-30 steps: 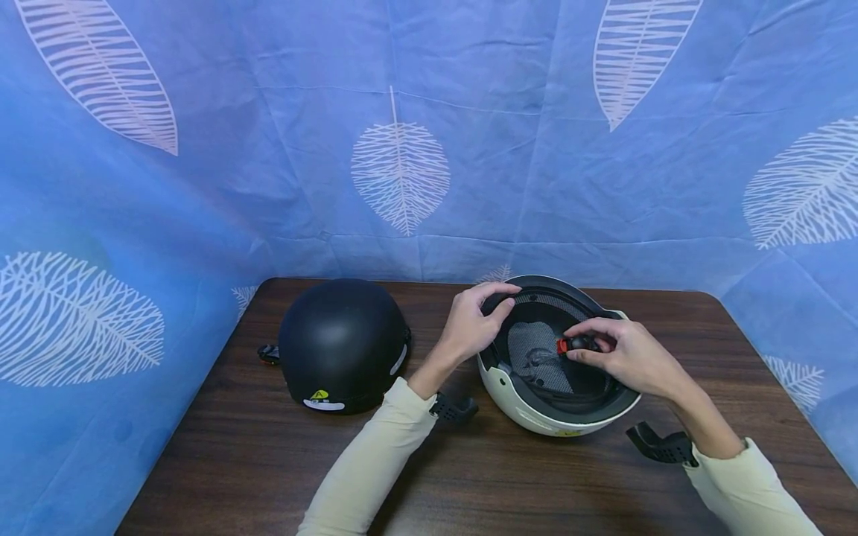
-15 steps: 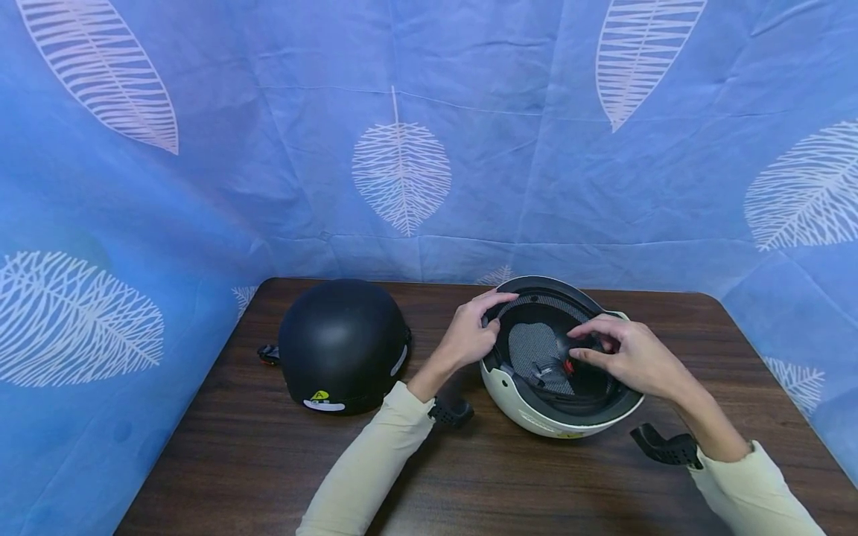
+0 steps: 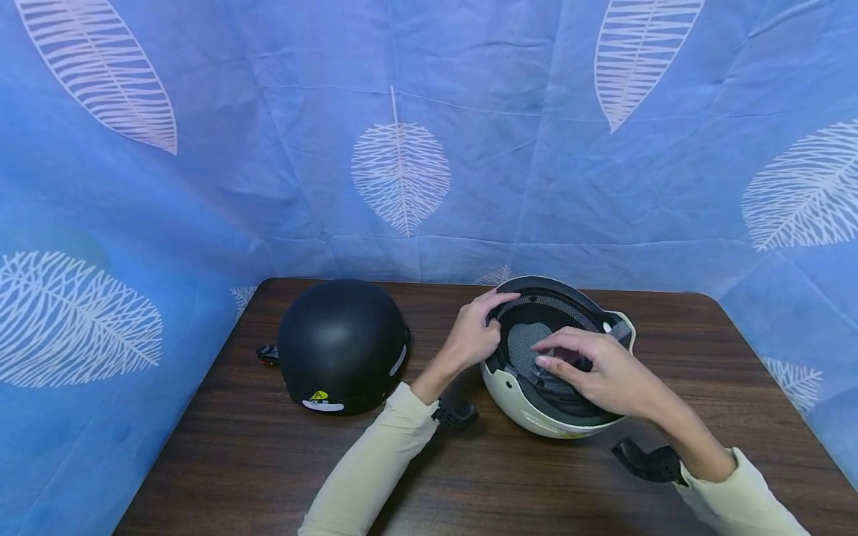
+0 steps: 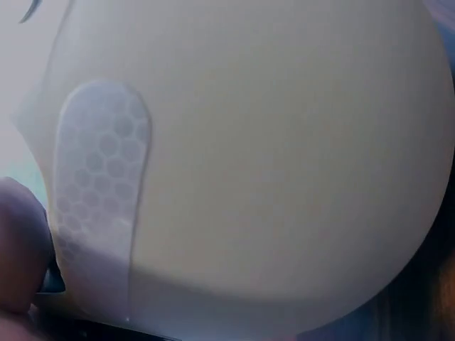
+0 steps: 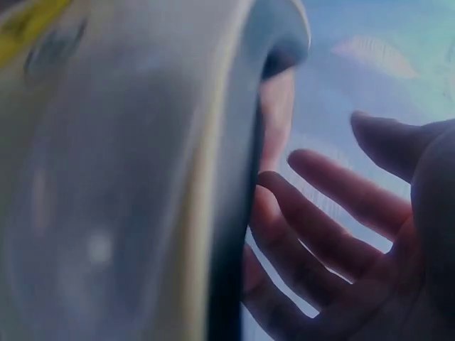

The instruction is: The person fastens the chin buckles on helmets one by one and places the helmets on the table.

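A white helmet [image 3: 526,406] lies upside down on the table, its dark padded inside facing up. My left hand [image 3: 471,336] grips its left rim, thumb and index finger at the edge. The helmet's pale shell [image 4: 277,156] with a honeycomb-patterned strip fills the left wrist view. Over the helmet's opening is my right hand [image 3: 606,370], thumb and index finger apart. In the right wrist view the right hand's fingers [image 5: 320,249] are spread beside the rim, and nothing shows in them. Behind this hand the strap buckle is hidden.
A black helmet [image 3: 344,342] stands dome up on the left, with a black buckle [image 3: 267,353] sticking out at its side. The dark wooden table [image 3: 469,484] backs onto a blue leaf-patterned cloth [image 3: 469,171].
My right hand let go of the red and black buckle, which dropped inside the white helmet. It then moved left over the opening. My left hand shifted its thumb and stayed on the rim.
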The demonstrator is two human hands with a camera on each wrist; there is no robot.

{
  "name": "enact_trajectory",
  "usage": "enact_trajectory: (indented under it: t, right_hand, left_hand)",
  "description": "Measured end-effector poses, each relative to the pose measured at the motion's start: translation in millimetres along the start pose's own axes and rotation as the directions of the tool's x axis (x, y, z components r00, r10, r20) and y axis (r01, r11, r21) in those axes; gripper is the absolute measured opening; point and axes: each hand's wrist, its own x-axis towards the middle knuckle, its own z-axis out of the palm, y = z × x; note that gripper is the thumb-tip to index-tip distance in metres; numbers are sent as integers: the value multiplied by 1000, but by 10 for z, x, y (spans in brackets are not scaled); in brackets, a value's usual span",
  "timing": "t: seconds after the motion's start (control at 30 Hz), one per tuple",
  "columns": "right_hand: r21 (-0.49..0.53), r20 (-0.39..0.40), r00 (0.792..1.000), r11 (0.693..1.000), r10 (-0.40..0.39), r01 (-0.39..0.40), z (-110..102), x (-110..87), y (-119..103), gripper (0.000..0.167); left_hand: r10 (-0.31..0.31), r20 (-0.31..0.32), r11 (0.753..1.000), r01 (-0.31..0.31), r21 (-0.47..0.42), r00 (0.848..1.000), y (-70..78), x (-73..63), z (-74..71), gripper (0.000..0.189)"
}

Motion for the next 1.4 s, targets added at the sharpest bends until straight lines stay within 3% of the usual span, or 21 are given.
enact_trajectory:
  t: [0.27,0.4,0.6,0.8,1.2,1.4]
  right_hand:
    - [58,81,996,997,46,-50,169,6,-128,31]
    - [1,147,984,995,97,-98,250,-26,-153,48]
    - [-64,201,974,994,100,-88,333,-64,-183,62]
    - [-122,139,990,992,36,-19,373,-84,-197,49]
    - [-174,-7,999,984,37,-37,328,-112,-190,41]
    - [-194,-81,997,980,19,-34,284,-110,-176,41]
  left_hand:
    - [-14,-8,1000,14,12,1000,30,8,9,56]
    - [-20,-15,1000,20,19,1000,52,10,8,55]
    - [-30,-10,1000,30,1,999,70,14,2,53]
    - [-34,-10,999,34,-26,999,53,12,-1,50]
    - [-57,-31,994,53,-93,998,11,32,-1,36]
    - [-78,-25,990,74,-124,997,10,16,34,44]
